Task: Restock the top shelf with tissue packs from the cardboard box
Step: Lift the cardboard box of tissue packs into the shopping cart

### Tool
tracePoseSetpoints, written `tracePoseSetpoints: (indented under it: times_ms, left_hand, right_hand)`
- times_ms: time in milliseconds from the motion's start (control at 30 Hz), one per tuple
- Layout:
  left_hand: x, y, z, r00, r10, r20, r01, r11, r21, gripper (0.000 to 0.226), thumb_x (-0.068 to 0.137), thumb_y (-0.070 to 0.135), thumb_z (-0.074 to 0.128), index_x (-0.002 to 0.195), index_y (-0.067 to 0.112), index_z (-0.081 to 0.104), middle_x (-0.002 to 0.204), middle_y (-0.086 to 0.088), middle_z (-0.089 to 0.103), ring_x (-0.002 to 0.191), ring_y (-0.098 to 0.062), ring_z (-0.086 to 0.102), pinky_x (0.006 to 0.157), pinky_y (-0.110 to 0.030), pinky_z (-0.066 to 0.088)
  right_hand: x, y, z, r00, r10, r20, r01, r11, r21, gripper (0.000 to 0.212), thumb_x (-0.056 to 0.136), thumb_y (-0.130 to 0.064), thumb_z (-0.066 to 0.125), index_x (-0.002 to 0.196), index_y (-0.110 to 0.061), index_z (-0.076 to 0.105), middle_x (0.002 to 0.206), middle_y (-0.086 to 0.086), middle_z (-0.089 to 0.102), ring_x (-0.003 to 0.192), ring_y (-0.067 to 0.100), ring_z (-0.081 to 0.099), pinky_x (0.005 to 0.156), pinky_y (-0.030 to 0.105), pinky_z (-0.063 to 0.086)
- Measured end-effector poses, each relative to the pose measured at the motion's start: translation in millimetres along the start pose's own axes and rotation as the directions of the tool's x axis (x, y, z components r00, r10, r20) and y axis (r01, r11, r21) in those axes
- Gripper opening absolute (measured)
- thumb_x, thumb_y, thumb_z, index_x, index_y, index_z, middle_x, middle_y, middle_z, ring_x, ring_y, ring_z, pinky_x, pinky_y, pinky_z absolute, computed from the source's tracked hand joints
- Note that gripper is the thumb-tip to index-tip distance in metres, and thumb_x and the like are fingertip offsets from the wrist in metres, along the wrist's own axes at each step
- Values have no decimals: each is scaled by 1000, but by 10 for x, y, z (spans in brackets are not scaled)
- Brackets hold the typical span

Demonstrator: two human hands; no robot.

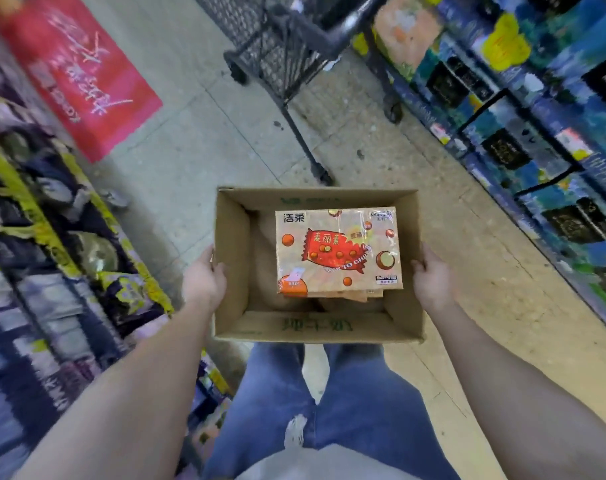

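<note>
Two bare hands, left and right, grip opposite walls of one open corrugated box, where one glossy, rectangular orange pack lies flat inside.

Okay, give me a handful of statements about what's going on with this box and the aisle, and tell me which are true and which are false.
1. Both hands hold the cardboard box by its sides. True: the left hand is on one wall and the right hand on the opposite wall.
2. The box is empty. False: an orange tissue pack lies flat inside, with at least one more under it.
3. The pack fills the whole box. False: it sits toward the right-hand wall, leaving a gap along the other side.
4. A shopping cart stands farther down the aisle. True.
5. The box is sealed with its flaps closed. False: the top is open.
</note>
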State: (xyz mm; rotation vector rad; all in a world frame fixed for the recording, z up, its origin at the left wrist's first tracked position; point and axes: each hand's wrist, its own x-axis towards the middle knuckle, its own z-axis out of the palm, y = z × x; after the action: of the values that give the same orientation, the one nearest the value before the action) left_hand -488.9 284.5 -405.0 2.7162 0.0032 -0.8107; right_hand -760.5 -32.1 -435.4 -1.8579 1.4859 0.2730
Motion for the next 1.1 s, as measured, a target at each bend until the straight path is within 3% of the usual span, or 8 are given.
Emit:
tracePoseSetpoints:
  times_ms: [133, 200, 333, 467, 600, 767, 867, 1100]
  left_hand:
    - [210, -555, -518, 998, -53, -26, 53, 999, -11, 55, 94, 28, 57, 149, 21, 55, 125, -22, 72, 120, -42, 64, 102, -44, 50]
    - [340, -828, -772, 997, -69, -39, 68, 997, -38, 61, 88, 35, 54, 148, 24, 55, 126, -20, 72, 119, -40, 65, 101, -47, 53]
    - [460, -1070, -1386, 996, -31, -83, 28, 999, -39, 35, 95, 24, 55, 129, 18, 62, 116, -17, 73, 106, -43, 66, 85, -46, 55]
    - [695, -1272, -2002, 993, -17, -116, 13, 1000, -27, 40, 99, 17, 60, 139, 15, 61, 121, -18, 73, 112, -42, 65, 90, -46, 53]
    - [982, -1405, -2620, 991, 4, -133, -6, 1000, -20, 43, 98, 22, 62, 140, 23, 61, 114, -14, 75, 105, -40, 68, 86, -43, 56]
    - [1340, -1374, -3232, 985, 11, -175, -20, 998, -51, 41, 97, 22, 63, 138, 26, 63, 119, -12, 75, 109, -38, 68, 91, -45, 57]
    - [1618, -1260, -3554, 981, 16, -192, -34, 995, -92, 47, 94, 21, 66, 141, 25, 63, 128, -12, 72, 118, -36, 65, 96, -40, 54]
    - [2391, -689, -4302, 974, 29, -223, -54, 993, -106, 53, 84, 28, 70, 137, 29, 67, 121, -10, 76, 111, -33, 69, 88, -35, 52]
  right_hand:
    - [-235, -680, 221, 997, -69, 23, 71, 990, -125, 45, 105, -18, 49, 150, -20, 50, 145, 11, 59, 131, 39, 54, 102, 39, 43]
    - [-348, -986, 377, 994, -111, 21, 113, 986, -120, 41, 104, -18, 51, 145, -19, 54, 134, 16, 66, 123, 40, 59, 95, 39, 46]
    - [-518, -1575, 670, 985, -169, 23, 170, 963, -209, 45, 103, -27, 49, 148, -33, 49, 121, 17, 71, 111, 40, 64, 83, 39, 49]
    - [-654, -2164, 853, 972, -235, 33, 235, 941, -245, 41, 103, -26, 48, 144, -29, 51, 111, 15, 72, 102, 37, 67, 72, 36, 48]
    - [-696, -2823, 925, 950, -310, 24, 307, 920, -244, 38, 101, -23, 52, 139, -22, 55, 110, 17, 72, 100, 38, 67, 78, 39, 55]
    - [-653, -3664, 857, 906, -422, 15, 412, 876, -250, 15, 95, -22, 53, 107, -20, 61, 103, 18, 73, 98, 39, 67, 78, 40, 55]
    - [-588, -4196, 736, 897, -441, -12, 426, 874, -235, 25, 90, -22, 53, 113, -25, 65, 105, 15, 73, 102, 39, 66, 82, 42, 57]
    - [-103, -5490, 340, 860, -508, -40, 477, 831, -287, 30, 88, -19, 57, 114, -21, 72, 109, 16, 73, 104, 40, 66, 82, 41, 56]
